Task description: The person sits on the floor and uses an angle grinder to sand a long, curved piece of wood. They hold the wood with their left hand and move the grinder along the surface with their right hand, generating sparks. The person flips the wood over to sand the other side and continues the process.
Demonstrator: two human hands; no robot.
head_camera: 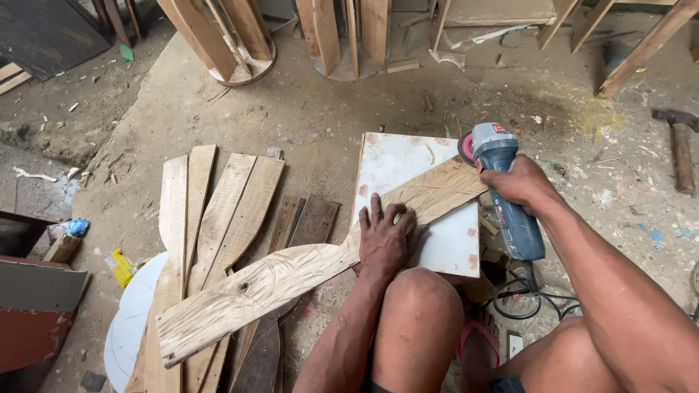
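Note:
A long curved wooden piece (pixel 277 280) lies slanted across a white board (pixel 397 164) on the floor. My left hand (pixel 384 234) presses flat on the wood over the white board, fingers spread. My right hand (pixel 520 183) grips the body of a blue angle grinder (pixel 510 211). Its red disc (pixel 466 148) sits at the wood's upper right end, by the board's far corner. My bent knees show at the bottom of the view.
Several similar curved wooden slats (pixel 218 211) lie stacked to the left over a white round board (pixel 131 320). A hammer (pixel 681 145) rests on the dusty floor at the right. Wooden frames (pixel 240 36) stand at the back. The grinder's black cable (pixel 524 302) coils by my foot.

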